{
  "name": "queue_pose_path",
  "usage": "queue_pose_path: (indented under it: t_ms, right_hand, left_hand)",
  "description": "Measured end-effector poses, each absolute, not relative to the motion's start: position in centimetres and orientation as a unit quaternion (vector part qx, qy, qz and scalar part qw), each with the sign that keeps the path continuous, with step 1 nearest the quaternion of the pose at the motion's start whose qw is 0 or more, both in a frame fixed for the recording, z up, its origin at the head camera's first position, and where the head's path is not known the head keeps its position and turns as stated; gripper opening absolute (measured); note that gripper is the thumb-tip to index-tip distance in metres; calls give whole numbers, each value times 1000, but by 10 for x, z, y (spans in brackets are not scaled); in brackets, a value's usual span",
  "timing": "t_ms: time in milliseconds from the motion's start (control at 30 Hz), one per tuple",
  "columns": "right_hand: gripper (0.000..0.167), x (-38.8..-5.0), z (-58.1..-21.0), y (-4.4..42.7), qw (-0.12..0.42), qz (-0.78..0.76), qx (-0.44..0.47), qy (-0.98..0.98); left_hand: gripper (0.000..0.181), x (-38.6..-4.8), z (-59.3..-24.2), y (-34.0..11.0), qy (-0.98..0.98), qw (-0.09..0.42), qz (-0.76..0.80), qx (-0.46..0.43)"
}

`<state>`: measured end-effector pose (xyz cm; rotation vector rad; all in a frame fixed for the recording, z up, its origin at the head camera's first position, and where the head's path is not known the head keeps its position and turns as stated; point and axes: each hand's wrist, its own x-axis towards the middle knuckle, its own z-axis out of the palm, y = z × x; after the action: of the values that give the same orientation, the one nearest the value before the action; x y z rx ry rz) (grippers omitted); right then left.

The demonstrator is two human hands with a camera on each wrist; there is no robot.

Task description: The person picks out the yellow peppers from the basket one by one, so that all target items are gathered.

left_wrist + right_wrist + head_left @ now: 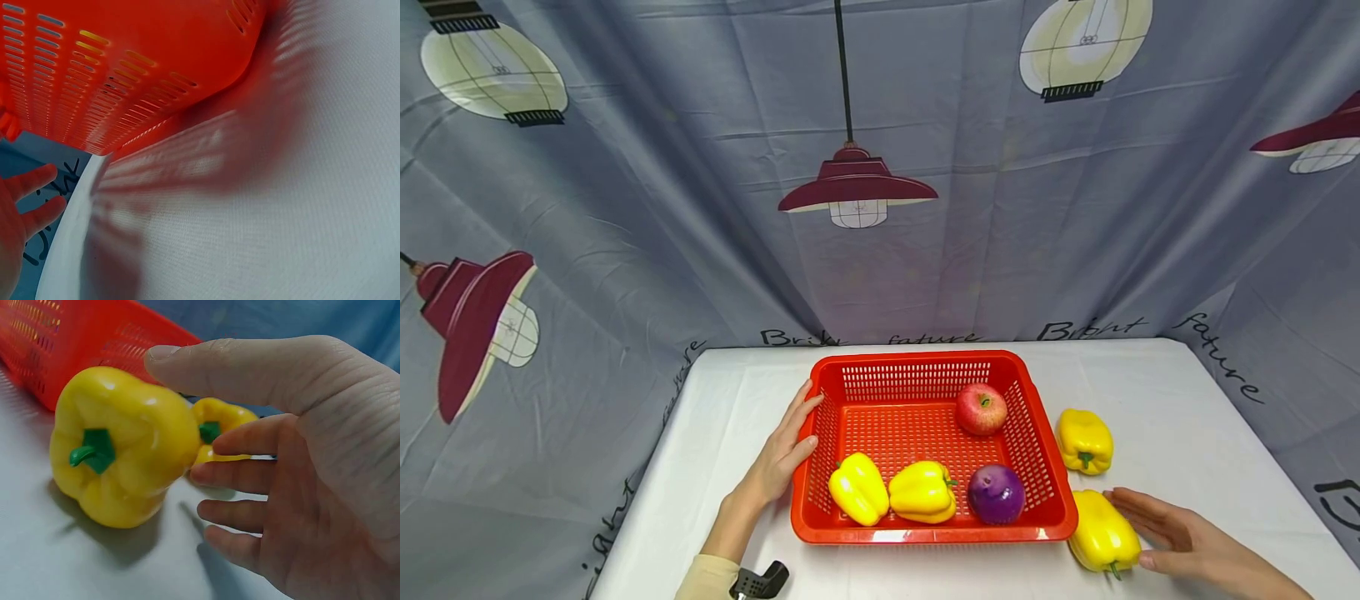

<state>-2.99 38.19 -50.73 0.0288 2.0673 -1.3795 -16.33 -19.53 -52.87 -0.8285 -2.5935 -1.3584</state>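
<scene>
A red plastic basket [925,533] stands in the middle of the table. Inside it are two yellow bell peppers [859,490] [922,492], a purple onion-like ball [996,494] and an apple [981,409]. At the basket's left side, my left hand [778,457] rests its fingertips against the rim; its fingers look straight in the left wrist view. Outside the basket's front right corner lies another yellow bell pepper [1103,533]. My right hand [1180,533] is right beside this pepper, fingers spread and not closed around it. Behind sits one more yellow bell pepper [1086,442].
White cloth covers the table [745,392]. A grey-blue curtain [700,208] printed with lamps hangs behind and at both sides. A black strap device [760,581] is on the left wrist.
</scene>
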Motion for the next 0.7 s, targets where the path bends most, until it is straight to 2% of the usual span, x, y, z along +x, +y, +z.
queue_pose_path:
  t_ms: [200,267,400,533,700]
  right_hand:
    - [75,-29,-485,389,302,-464,-27,833]
    - [71,-31,-475,390,268,-418,-56,866]
    - [68,-33,-456,387,163,-322,-107,926]
    - [82,-37,-441,373,110,-292,-116,943]
    - [97,-47,-429,352,97,-296,-117,943]
  left_hand:
    - [60,-163,-529,-194,-852,50,-446,-270]
    - [60,-163,-529,-194,-853,49,-447,-266]
    - [60,-163,-529,-195,-853,46,-448,-264]
    - [59,-162,-528,-196,-852,45,-449,-266]
    - [59,-163,-527,-196,-850,40,-452,-268]
